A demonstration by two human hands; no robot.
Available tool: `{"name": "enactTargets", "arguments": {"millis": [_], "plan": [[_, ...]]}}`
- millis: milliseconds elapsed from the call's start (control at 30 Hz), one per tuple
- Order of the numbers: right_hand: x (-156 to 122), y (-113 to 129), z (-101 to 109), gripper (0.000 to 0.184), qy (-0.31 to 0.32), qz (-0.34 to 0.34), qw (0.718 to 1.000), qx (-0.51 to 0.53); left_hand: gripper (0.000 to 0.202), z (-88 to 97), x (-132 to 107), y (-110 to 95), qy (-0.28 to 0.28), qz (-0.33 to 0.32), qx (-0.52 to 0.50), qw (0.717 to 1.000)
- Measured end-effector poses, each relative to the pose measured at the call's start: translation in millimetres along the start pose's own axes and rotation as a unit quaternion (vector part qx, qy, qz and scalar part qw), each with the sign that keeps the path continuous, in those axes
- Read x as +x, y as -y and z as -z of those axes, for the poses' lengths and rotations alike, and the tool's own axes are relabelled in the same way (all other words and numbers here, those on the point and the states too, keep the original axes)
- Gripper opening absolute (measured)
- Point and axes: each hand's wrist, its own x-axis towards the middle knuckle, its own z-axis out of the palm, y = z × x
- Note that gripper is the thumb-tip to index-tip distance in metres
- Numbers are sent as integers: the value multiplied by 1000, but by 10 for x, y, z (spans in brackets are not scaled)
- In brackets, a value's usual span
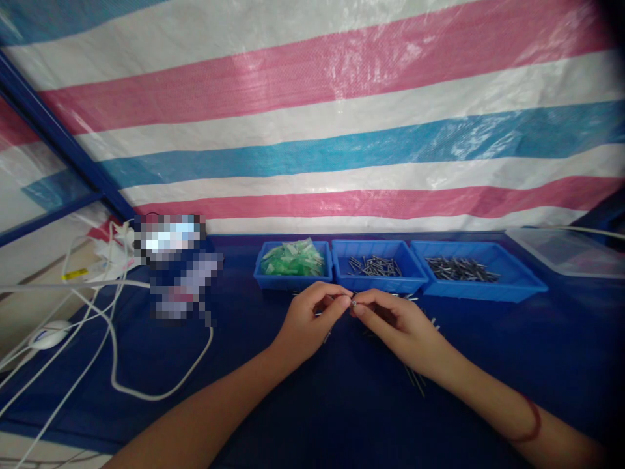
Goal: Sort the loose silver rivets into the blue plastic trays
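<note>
My left hand [307,319] and my right hand [398,326] meet fingertip to fingertip over the dark blue table [303,404], just in front of the trays. Both are pinched on a small metal part [353,302] held between them. Several thin metal pins [415,378] lie loose on the cloth under and beside my right hand. Behind the hands stand three blue trays: the left tray [293,277] holds green plastic pieces, the middle tray [375,281] and the right tray [481,286] hold metal pins.
A clear plastic lid or box [566,251] sits at the far right. White cables [114,365] loop over the table's left side beside a blurred-out object [176,267]. A striped tarpaulin [312,117] hangs behind the table.
</note>
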Motion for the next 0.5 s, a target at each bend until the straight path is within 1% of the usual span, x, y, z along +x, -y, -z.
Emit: {"name": "enactTargets", "arguments": {"millis": [133, 300, 400, 500], "plan": [[0, -31, 26, 22, -23, -23, 999, 11, 19, 0, 1, -18, -11, 5, 6, 1000], [12, -15, 49, 21, -66, -7, 998, 13, 19, 3, 1, -13, -10, 19, 6, 1000], [9, 3, 55, 20, -80, 4, 997, -8, 19, -1, 5, 2, 3, 21, 18, 1000], [4, 7, 113, 19, -74, 26, 995, -69, 19, -2, 7, 8, 22, 4, 51, 998]]}}
